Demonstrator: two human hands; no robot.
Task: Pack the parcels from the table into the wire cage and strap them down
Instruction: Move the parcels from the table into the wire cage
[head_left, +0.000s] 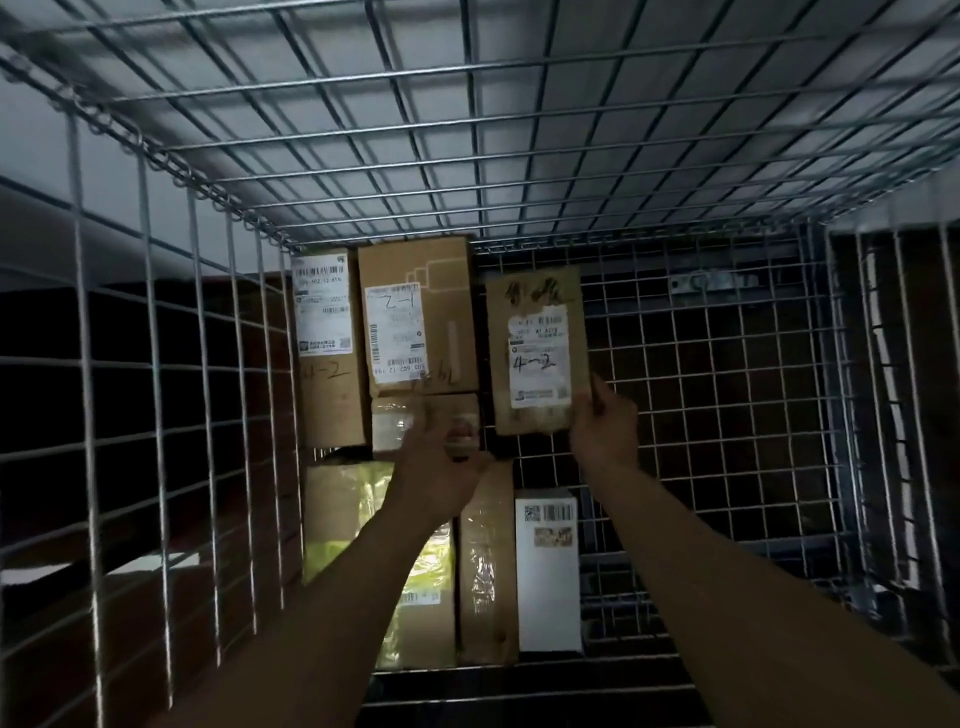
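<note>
I look down into the wire cage (727, 364). Several cardboard parcels lie on its floor along the left side. My right hand (605, 426) grips the lower right corner of a flat brown parcel (537, 312) with a white label, held just right of the back row. My left hand (441, 457) reaches over a small taped parcel (395, 423), fingers loosely curled; whether it touches the parcel is unclear. At the back stand a tall labelled parcel (327, 353) and a wider one (421, 312). Nearer lie a yellow-green wrapped parcel (337, 509), a taped brown one (485, 571) and a white box (548, 582).
Wire mesh walls rise on the left (156, 389), at the back (467, 130) and on the right (893, 389). The right half of the cage floor is bare mesh. A metal latch plate (711, 283) sits on the floor near the back wall.
</note>
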